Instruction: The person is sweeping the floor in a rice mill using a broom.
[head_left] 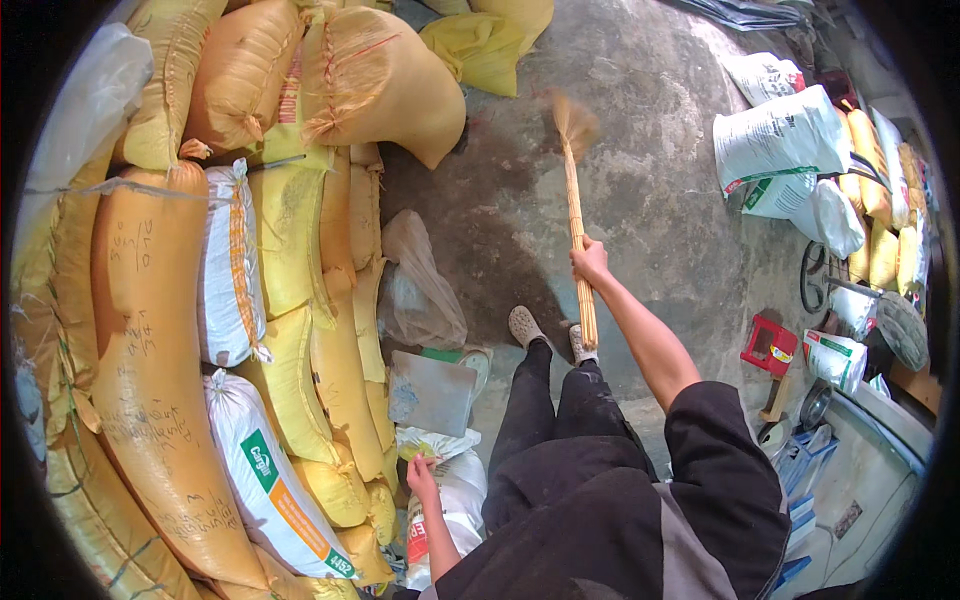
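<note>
My right hand (590, 262) is wrapped round the lower part of a long stick broom (573, 200), a bundle of pale thin sticks. Its brush end points away from me over the floor and is blurred; the butt end sits above my right shoe. My left hand (422, 474) is low at my left side, next to a white sack (462, 495) with red print. Its fingers are closed at a small yellow-green thing (425, 447), too small to make out. The fingers' far side is hidden.
Stacked yellow, orange and white sacks (150, 330) line the left. A crumpled plastic bag (425, 285) and a grey flat panel (432, 393) lie beside them. White sacks (780, 140), a red plastic stool (768, 345) and a fan (902, 330) stand right. Concrete floor (660, 130) lies between.
</note>
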